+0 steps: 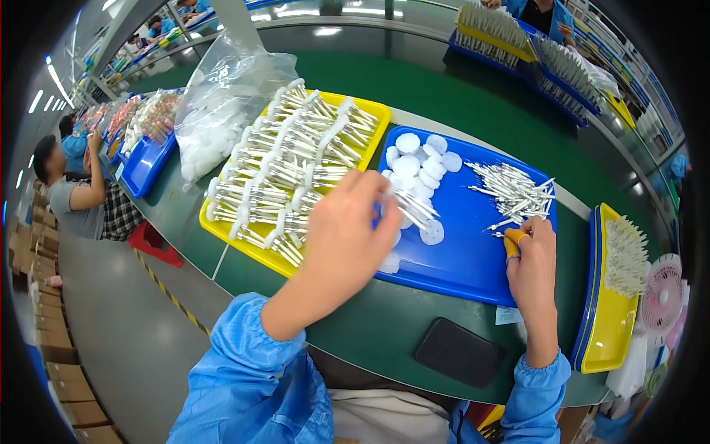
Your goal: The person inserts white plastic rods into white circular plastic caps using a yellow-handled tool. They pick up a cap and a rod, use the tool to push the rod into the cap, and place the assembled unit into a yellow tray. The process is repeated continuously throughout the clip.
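My left hand [344, 233] is closed round a white disc with several slim white rods [418, 207] sticking out of it toward the right. It hovers between a yellow tray [381, 117] and a blue tray [458, 277]. Orange finger covers sit on my right hand [534, 259], whose fingers pinch together at the near edge of a heap of loose white rods [518, 191] in the blue tray. Whether a rod is between those fingertips is hard to make out. Loose white round discs [405, 166] lie along the blue tray's left side. Rows of rod-filled discs [285, 170] fill the yellow tray.
A clear plastic bag of white discs [222, 111] stands behind the yellow tray. On the green bench, a black phone-like slab [458, 353] lies near me. Stacked trays [610, 340] and a pink fan [660, 296] are at right. Co-workers [78, 185] sit at far left.
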Available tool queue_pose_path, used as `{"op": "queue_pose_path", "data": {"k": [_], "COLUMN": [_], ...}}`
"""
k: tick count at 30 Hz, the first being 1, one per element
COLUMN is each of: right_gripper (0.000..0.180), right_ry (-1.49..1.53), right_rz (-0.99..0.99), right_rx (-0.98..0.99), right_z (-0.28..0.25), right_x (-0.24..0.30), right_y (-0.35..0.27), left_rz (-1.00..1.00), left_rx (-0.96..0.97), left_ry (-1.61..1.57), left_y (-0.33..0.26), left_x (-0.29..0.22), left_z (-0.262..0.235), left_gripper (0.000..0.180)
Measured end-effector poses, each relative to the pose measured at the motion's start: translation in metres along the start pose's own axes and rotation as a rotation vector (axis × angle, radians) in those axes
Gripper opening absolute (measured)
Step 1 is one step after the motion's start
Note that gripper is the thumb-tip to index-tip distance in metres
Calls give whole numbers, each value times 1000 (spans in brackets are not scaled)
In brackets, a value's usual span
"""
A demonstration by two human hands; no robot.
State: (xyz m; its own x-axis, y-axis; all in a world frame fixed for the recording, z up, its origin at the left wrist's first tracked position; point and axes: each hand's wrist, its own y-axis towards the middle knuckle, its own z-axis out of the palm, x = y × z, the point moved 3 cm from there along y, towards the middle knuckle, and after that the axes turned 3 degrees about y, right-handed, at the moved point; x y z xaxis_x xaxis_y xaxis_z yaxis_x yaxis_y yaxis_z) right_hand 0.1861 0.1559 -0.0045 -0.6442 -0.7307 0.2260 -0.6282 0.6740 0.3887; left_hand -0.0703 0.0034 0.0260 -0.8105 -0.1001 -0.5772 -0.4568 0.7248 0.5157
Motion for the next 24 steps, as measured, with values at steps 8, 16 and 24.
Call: {"op": "queue_pose_path", "data": {"k": [8,16,24], "right_gripper": [26,28,48], "right_ry": [215,473,442], "right_rz": [-45,84,2], "right_rx": [26,-7,105], "right_z": [-8,-18,-16], "right_x": [23,16,19], "right_y": [-9,-28,-35], "left_rz": [-95,21,371], "left_rx": [-104,-63,276], "left_ry": [336,292,277], "left_y": [33,33,62], "left_x": [66,30,-28], "left_z": [-59,-30,79], "left_gripper": [20,18,20]}}
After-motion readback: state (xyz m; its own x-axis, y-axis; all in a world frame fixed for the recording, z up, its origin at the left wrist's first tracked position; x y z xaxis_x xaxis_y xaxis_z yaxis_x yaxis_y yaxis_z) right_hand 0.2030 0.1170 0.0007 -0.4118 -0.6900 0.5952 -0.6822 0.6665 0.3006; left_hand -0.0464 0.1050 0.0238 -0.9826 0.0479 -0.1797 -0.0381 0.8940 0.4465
